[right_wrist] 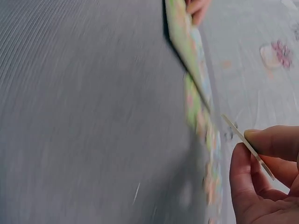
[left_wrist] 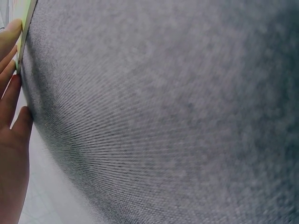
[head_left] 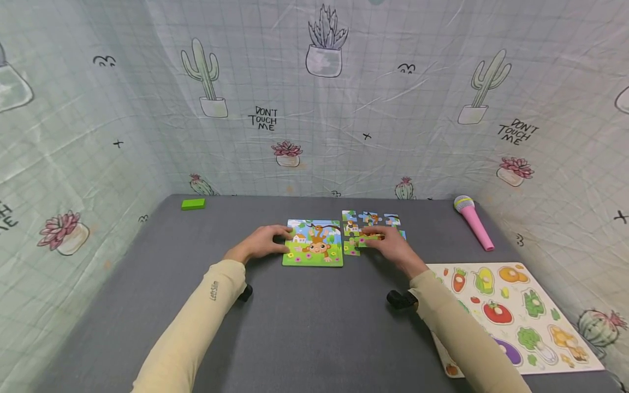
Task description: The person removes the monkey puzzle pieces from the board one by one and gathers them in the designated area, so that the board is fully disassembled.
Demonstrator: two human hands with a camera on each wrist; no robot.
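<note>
A monkey picture puzzle board (head_left: 314, 248) lies flat at mid-table. My left hand (head_left: 262, 241) touches its left edge, fingers fairly straight, with a fingertip near the upper corner and the thumb lower down. In the left wrist view the fingers (left_wrist: 9, 35) meet the board's edge at the far left. My right hand (head_left: 393, 248) pinches a thin puzzle piece (right_wrist: 248, 148) between thumb and fingers, seen edge-on in the right wrist view. It is held over several loose puzzle pieces (head_left: 350, 229), spread just right of the board and partly hidden by the hand.
A white vegetable board (head_left: 496, 289) lies at the right, partly under the right forearm. A pink toy microphone (head_left: 475, 224) rests at the back right, and a green block (head_left: 193, 204) at the back left. A patterned cloth (head_left: 363, 109) hangs behind the table.
</note>
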